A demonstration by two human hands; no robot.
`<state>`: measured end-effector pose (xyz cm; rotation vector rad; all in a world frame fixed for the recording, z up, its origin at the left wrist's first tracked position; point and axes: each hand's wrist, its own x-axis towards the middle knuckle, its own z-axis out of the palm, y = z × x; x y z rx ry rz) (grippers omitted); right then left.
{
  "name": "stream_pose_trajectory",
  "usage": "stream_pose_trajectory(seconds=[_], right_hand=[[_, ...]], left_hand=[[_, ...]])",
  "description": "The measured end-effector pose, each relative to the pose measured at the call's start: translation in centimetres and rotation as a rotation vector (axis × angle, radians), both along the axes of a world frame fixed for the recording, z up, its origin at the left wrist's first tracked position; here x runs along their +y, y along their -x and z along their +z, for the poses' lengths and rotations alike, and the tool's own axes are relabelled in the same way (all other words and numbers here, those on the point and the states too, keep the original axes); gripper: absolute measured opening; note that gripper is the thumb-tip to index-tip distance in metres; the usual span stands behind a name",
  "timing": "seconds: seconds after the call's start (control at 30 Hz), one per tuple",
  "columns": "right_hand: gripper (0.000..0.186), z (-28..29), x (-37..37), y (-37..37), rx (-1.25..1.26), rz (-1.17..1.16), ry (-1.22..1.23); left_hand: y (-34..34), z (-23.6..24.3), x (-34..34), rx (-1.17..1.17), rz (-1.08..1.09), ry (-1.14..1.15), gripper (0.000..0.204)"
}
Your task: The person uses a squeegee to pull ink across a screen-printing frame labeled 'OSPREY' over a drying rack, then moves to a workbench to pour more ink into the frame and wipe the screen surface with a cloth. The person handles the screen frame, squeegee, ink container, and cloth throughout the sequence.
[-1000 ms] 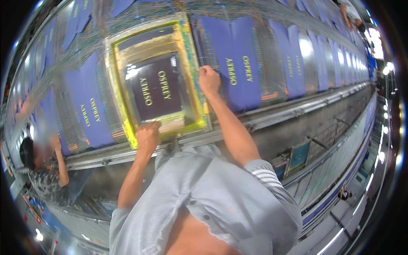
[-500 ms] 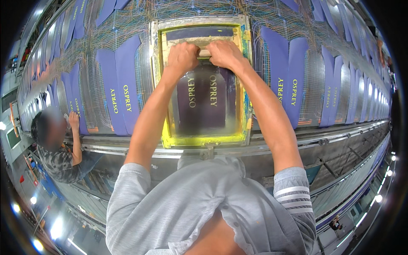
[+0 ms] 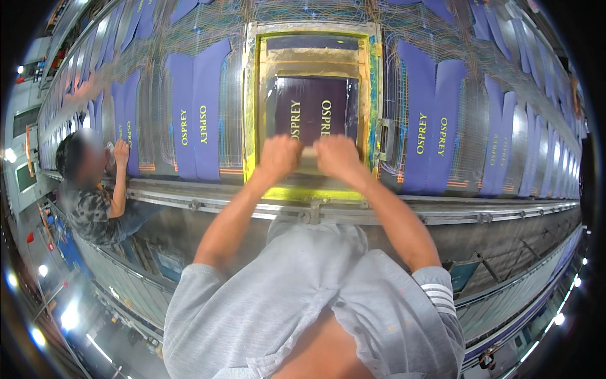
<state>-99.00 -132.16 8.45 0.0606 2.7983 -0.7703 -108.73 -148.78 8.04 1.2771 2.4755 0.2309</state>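
My left hand (image 3: 281, 153) and my right hand (image 3: 336, 153) are closed on a pale squeegee (image 3: 309, 151), side by side in the lower half of a screen frame (image 3: 251, 76) streaked with yellow. Above my slightly blurred hands the screen shows a dark purple panel (image 3: 310, 88) with yellow lettering. Pairs of blue fabric panels with similar lettering lie either side of the frame, on the left (image 3: 196, 151) and on the right (image 3: 429, 174).
A co-worker (image 3: 88, 196) at the left has a hand (image 3: 122, 151) raised at the blue pieces. A metal rail (image 3: 410, 211) runs along the near edge of the long table, across my front. More blue pieces (image 3: 527, 158) line the table rightward.
A second ago my hands were apart, the right at the screen's side. Half a second ago both gripped the squeegee at the screen's far end; they have since moved toward me with it.
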Motion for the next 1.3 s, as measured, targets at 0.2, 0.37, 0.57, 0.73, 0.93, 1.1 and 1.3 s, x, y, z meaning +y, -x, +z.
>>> stream_pose_trajectory(seconds=[0.2, 0.37, 0.57, 0.73, 0.93, 1.1, 1.3], right_hand=[[0.017, 0.5, 9.5, 13.2, -0.011, -0.060, -0.112], [0.015, -1.0, 7.7, 9.8, 0.129, -0.035, -0.120], [0.023, -1.4, -2.7, -4.4, 0.086, 0.009, -0.066], [0.054, -1.0, 0.0, -6.1, -0.029, -0.132, 0.447], [0.043, -8.6, 11.4, -5.5, 0.268, -1.010, 0.064], [0.036, -7.0, 10.8, -3.9, 0.395, -1.131, 0.230], [0.043, -6.6, 2.8, 2.3, 0.427, -1.112, 0.381]], left_hand=[[13.1, -0.5, 9.7, 0.159, -0.029, -0.204, 0.018], [9.9, -0.7, 8.1, 0.059, -0.012, -0.136, 0.009], [-4.3, -1.0, -2.2, -0.053, 0.022, -0.102, 0.023], [-6.9, -0.4, -3.4, -0.026, 0.051, -0.125, 0.025], [-6.6, -0.2, -2.6, -0.009, 0.065, -0.117, 0.030], [-6.0, -1.1, -4.4, -0.006, 0.079, -0.171, 0.030], [-0.4, -0.3, -11.6, -0.004, 0.134, -0.136, 0.031]])
